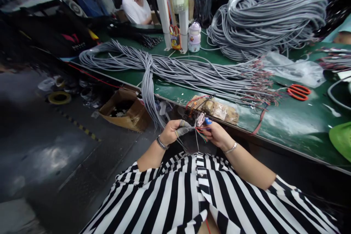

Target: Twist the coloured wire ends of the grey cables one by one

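Note:
My left hand [173, 131], with grey wrapping on its thumb and finger, pinches a grey cable [193, 129] near its stripped end. Thin red, green and other coloured wires [202, 137] fan out of that end. Closed beside them, my right hand [218, 136] has its fingertips on the wires. Something blue [208, 121] sits at its fingertips; I cannot tell whether it is a finger cover or a tool. Just behind the cable end is a small pale pink piece [200, 119], its kind unclear. Both hands are in front of the bench edge.
On the green bench [276, 120] lies a long bundle of grey cables [192, 71]. Behind it are a large cable coil [263, 18], red-handled scissors [298, 92] and a bottle [194, 37]. A taped block [219, 111] lies along the edge. A cardboard box [124, 111] stands below; a person [135, 7] sits opposite.

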`<state>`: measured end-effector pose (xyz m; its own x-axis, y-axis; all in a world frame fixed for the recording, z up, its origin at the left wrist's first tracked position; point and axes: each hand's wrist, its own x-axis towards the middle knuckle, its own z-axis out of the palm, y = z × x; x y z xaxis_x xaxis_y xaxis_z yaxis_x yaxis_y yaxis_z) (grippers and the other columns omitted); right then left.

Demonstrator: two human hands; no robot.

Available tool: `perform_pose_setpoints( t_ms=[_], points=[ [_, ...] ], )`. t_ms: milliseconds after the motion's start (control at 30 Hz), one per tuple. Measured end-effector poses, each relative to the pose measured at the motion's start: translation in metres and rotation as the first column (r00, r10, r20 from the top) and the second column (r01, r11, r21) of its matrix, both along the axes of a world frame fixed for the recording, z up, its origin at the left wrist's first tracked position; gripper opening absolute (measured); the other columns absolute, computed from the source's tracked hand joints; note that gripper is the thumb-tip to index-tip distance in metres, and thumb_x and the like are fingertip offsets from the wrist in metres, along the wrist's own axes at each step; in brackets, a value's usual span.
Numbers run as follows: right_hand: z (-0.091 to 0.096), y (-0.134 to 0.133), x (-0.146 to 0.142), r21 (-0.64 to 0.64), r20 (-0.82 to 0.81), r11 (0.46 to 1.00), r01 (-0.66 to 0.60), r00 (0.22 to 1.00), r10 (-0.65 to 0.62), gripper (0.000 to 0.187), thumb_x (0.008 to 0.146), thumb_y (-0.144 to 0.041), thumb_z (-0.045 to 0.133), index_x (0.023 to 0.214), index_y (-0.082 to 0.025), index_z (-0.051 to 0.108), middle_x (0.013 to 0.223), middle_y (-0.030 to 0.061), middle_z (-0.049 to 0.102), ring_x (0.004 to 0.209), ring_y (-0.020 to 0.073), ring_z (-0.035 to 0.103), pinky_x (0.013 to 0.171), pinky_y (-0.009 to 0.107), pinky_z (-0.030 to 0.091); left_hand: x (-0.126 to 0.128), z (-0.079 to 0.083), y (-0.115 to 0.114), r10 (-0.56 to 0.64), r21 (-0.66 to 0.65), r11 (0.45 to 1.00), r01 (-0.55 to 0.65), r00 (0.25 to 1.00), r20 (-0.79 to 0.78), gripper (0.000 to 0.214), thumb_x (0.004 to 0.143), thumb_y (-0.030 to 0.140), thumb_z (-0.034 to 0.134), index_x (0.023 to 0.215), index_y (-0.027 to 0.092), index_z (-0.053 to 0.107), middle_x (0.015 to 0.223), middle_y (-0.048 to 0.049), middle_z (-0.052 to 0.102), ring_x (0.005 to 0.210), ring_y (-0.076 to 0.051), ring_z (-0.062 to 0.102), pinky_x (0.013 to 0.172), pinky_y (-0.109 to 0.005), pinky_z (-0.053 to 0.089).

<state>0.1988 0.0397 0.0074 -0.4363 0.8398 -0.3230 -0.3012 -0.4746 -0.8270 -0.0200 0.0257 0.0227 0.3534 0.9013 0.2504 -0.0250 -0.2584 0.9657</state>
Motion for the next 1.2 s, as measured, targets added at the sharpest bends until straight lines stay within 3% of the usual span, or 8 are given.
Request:
perform_pose_setpoints(
  t_ms=[133, 233, 433, 567, 800, 933, 1100, 1200],
  points=[
    [-0.011, 0.003, -0.011, 0.147, 0.089, 0.959, 0.243, 0.962, -0.257, 0.047, 0.067, -0.063, 0.073, 0.071, -0.019, 0.054, 0.052, -0.0047, 0.049, 0.04, 0.0055, 0.033, 0.037, 0.02, 0.021, 0.01, -0.009, 0.005, 0.022, -0.057, 0.998, -0.021, 1.0, 0.007, 0.031, 0.081, 0.042, 0.07, 0.086, 0.011, 0.073, 0.07, -0.0049, 0.067, 0.061, -0.011, 0.056, 0.061, -0.023, 0.045],
    [-0.017, 0.007, -0.013, 0.153, 0.098, 0.943, 0.294, 0.945, -0.311, 0.052, 0.069, -0.071, 0.066, 0.07, -0.02, 0.053, 0.052, -0.0033, 0.05, 0.043, 0.0079, 0.04, 0.038, 0.02, 0.026, 0.012, -0.018, 0.008, 0.027, -0.104, 0.994, -0.029, 1.0, -0.016, 0.034, 0.079, 0.045, 0.07, 0.084, 0.011, 0.072, 0.065, -0.0026, 0.063, 0.056, -0.009, 0.051, 0.056, -0.022, 0.041],
    [-0.015, 0.015, -0.017, -0.004, -0.062, 0.984, 0.178, 0.982, -0.178, 0.053, 0.066, -0.069, 0.069, 0.069, -0.018, 0.056, 0.058, -0.0009, 0.053, 0.043, 0.0058, 0.032, 0.037, 0.019, 0.017, 0.016, -0.03, 0.012, 0.043, -0.214, 0.976, -0.044, 0.999, -0.011, 0.039, 0.075, 0.049, 0.073, 0.079, 0.011, 0.069, 0.058, 0.0014, 0.055, 0.049, -0.006, 0.042, 0.048, -0.019, 0.033],
    [-0.01, 0.013, -0.017, -0.003, -0.101, 0.99, 0.141, 0.985, -0.141, 0.05, 0.07, -0.067, 0.067, 0.071, -0.018, 0.058, 0.052, -0.0043, 0.043, 0.044, 0.0063, 0.023, 0.038, 0.019, 0.014, 0.018, -0.036, 0.01, 0.105, -0.257, 0.963, -0.081, 0.991, 0.083, 0.043, 0.074, 0.053, 0.072, 0.082, 0.011, 0.067, 0.054, 0.0027, 0.053, 0.045, -0.005, 0.039, 0.043, -0.019, 0.029],
    [-0.017, -0.014, -0.014, -0.006, -0.131, 1.0, -0.001, 0.991, 0.0, 0.04, 0.067, -0.052, 0.075, 0.083, -0.016, 0.065, 0.065, -0.0008, 0.056, 0.045, 0.0049, 0.023, 0.04, 0.021, 0.012, 0.019, -0.04, -0.015, 0.309, -0.396, 0.897, -0.194, 0.918, 0.25, 0.046, 0.068, 0.056, 0.075, 0.079, 0.013, 0.063, 0.053, 0.0034, 0.054, 0.042, -0.005, 0.04, 0.039, -0.017, 0.027],
    [-0.02, -0.028, -0.023, 0.064, -0.014, 0.997, -0.039, 0.999, 0.04, 0.037, 0.063, -0.041, 0.081, 0.087, -0.016, 0.067, 0.059, -0.0048, 0.051, 0.044, 0.0032, 0.024, 0.04, 0.02, 0.016, 0.017, -0.046, -0.033, 0.362, -0.448, 0.866, -0.223, 0.898, 0.252, 0.047, 0.068, 0.057, 0.075, 0.078, 0.014, 0.06, 0.05, 0.0048, 0.053, 0.039, -0.004, 0.04, 0.038, -0.017, 0.028],
    [-0.012, -0.036, -0.035, 0.257, 0.105, 0.966, 0.021, 0.993, -0.049, 0.037, 0.063, -0.041, 0.081, 0.088, -0.018, 0.067, 0.076, 0.0011, 0.065, 0.061, 0.011, 0.053, 0.058, 0.024, 0.045, 0.015, -0.052, -0.05, 0.316, -0.436, 0.872, -0.222, 0.936, 0.154, 0.045, 0.072, 0.056, 0.072, 0.079, 0.014, 0.058, 0.053, 0.0044, 0.055, 0.041, -0.005, 0.044, 0.042, -0.017, 0.033],
    [-0.008, -0.038, -0.034, 0.399, 0.249, 0.917, -0.005, 0.963, -0.103, 0.026, 0.07, -0.042, 0.075, 0.08, -0.018, 0.067, 0.074, 0.0022, 0.066, 0.066, 0.0147, 0.056, 0.063, 0.029, 0.048, 0.016, -0.052, -0.054, 0.266, -0.443, 0.876, -0.191, 0.957, 0.113, 0.047, 0.071, 0.058, 0.072, 0.078, 0.014, 0.058, 0.052, 0.005, 0.054, 0.041, -0.004, 0.044, 0.042, -0.017, 0.034]
  ],
)
